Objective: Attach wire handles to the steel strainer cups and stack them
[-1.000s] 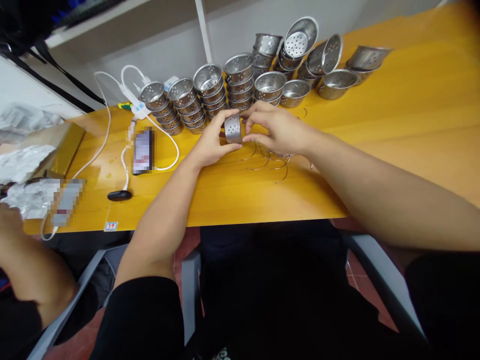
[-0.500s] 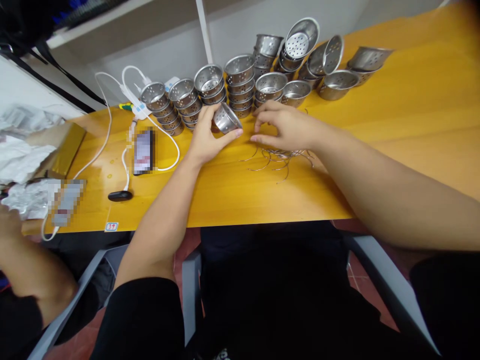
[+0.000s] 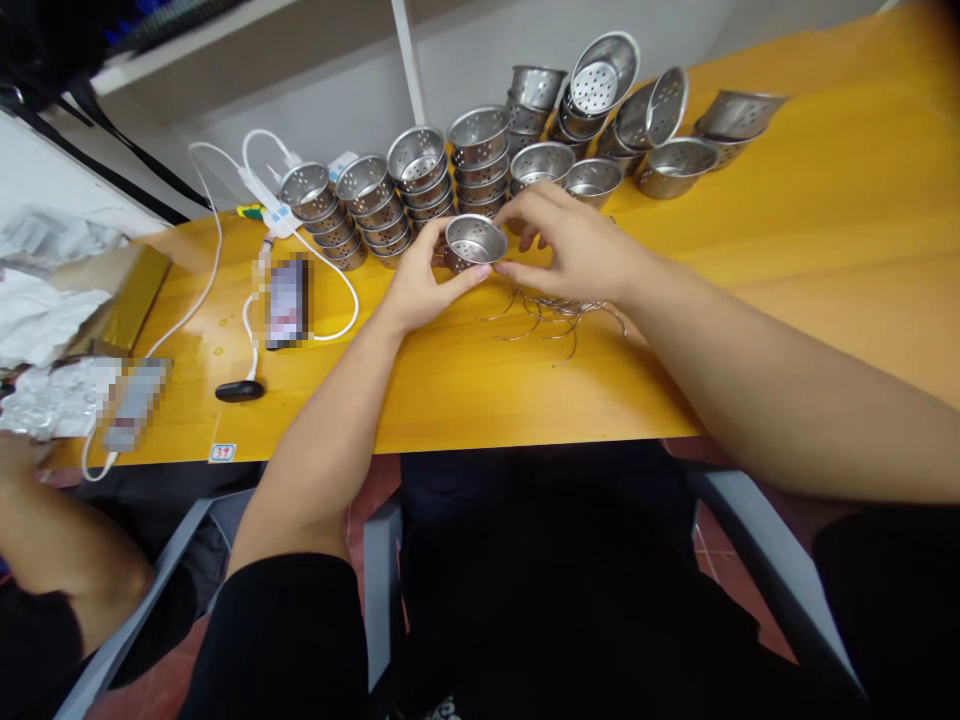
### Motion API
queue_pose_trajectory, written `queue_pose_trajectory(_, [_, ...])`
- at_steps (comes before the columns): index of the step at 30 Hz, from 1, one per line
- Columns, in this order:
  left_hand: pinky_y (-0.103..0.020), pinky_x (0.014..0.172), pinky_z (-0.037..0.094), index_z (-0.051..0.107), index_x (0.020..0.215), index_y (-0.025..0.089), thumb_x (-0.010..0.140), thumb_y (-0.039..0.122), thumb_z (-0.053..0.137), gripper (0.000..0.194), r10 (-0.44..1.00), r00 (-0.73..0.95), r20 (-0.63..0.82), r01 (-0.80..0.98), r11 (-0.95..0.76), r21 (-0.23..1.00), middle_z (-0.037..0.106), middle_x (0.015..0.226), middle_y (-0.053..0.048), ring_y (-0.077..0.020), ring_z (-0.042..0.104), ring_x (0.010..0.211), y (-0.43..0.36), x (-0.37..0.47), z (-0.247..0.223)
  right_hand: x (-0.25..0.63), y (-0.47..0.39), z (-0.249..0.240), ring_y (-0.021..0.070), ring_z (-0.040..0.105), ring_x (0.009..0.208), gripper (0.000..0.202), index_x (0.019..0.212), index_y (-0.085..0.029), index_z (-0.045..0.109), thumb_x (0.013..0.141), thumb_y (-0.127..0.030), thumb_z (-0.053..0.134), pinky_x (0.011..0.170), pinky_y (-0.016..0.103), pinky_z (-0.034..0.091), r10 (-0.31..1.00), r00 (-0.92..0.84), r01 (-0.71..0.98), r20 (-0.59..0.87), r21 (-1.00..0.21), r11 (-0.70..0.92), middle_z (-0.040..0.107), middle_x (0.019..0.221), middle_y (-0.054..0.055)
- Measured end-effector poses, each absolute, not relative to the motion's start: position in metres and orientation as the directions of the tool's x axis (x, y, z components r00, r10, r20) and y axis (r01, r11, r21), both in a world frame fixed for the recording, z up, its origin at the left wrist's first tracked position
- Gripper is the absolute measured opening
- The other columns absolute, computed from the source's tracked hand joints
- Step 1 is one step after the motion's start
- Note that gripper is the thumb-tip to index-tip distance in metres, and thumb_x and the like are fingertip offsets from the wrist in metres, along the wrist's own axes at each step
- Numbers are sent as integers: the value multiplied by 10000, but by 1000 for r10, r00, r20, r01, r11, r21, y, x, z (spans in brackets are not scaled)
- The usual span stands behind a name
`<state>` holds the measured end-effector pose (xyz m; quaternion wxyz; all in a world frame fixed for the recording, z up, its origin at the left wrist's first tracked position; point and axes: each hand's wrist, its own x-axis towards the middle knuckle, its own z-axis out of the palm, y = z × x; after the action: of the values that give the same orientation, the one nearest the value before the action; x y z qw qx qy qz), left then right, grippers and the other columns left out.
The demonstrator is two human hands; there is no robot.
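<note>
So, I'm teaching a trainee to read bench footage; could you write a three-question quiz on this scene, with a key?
1. What does the left hand hold? A: a cable; B: a perforated metal cup; C: a cardboard box.
2. True or false: a phone lies between the two hands.
3. Fill the gap: near the right hand lie thin, curved metal ____.

Key: 1 B; 2 false, the black-edged phone lies left of the left hand; 3 wires.

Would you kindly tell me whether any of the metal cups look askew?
Yes: at the back, one perforated cup leans over atop its stack, its mouth tipped toward the camera, whereas the stacks at left look straighter.
</note>
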<state>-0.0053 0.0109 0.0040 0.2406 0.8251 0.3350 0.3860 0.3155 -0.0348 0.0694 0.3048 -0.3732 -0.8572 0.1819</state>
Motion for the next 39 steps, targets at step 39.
queue_pose_trajectory(39, [-583,1305,734,597,1795,309,1127,562,846,756,797,489,353,453,-578,678,715,1889,-208,-386,834,1602,12,-3,-1,324,2,92,452,720,1442,81,1189,-322,628,1209,-363,561,1278,614,580,877,-223,845,426,-363,392,822,1524,261])
